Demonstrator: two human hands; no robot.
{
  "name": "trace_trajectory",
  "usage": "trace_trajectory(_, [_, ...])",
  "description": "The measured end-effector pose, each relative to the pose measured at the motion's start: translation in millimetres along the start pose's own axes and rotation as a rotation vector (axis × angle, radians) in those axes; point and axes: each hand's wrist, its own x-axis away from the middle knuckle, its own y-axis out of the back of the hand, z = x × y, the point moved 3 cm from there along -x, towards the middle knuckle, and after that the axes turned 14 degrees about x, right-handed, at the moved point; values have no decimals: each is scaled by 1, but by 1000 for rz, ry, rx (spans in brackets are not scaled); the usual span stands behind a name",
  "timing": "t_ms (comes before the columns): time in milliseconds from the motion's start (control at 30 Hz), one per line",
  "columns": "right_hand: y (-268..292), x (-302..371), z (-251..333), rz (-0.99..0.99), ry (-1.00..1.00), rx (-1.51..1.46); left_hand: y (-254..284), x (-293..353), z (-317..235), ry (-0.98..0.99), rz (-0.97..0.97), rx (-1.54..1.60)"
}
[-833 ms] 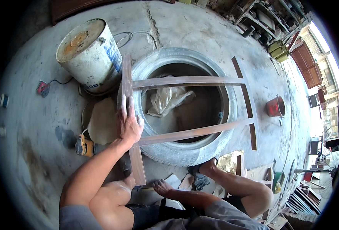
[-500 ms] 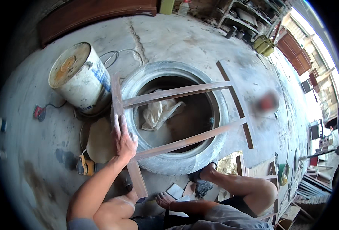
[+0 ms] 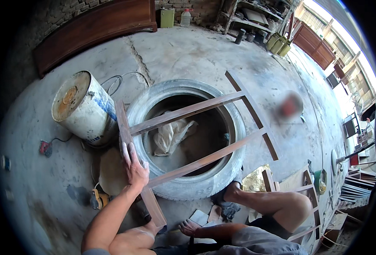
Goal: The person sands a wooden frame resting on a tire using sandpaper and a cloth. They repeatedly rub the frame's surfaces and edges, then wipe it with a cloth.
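A brown wooden frame with two long rails and two end pieces lies across a dusty car tire. My left hand, dusted white, rests on the near-left end piece with its fingers stretched out along the wood. A crumpled pale plastic bag lies inside the tire's opening. Low between my legs, my right hand has curled fingers; what they hold, if anything, I cannot make out. Beside it on the floor are a whitish square sheet and a brownish scrap.
A stained white drum stands left of the tire. A yellow power tool lies near my left arm. Another wooden frame is beside my right knee. A dark wooden panel and cluttered shelves stand at the back.
My view has tilted up a little, showing more of the back wall and shifting the scene slightly. My left hand stays on the frame; its position over the tire looks the same.
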Motion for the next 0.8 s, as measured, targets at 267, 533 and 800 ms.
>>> trace_trajectory(267, [-18,11,8,111,-130,-45,2,-1,-5,81,43,3])
trace_trajectory(533, [-45,14,17,84,-188,-105,-1,1,2,15,11,-18])
trace_trajectory(800, [20,65,-30,337,24,-592,0,2,0,51,37,-7])
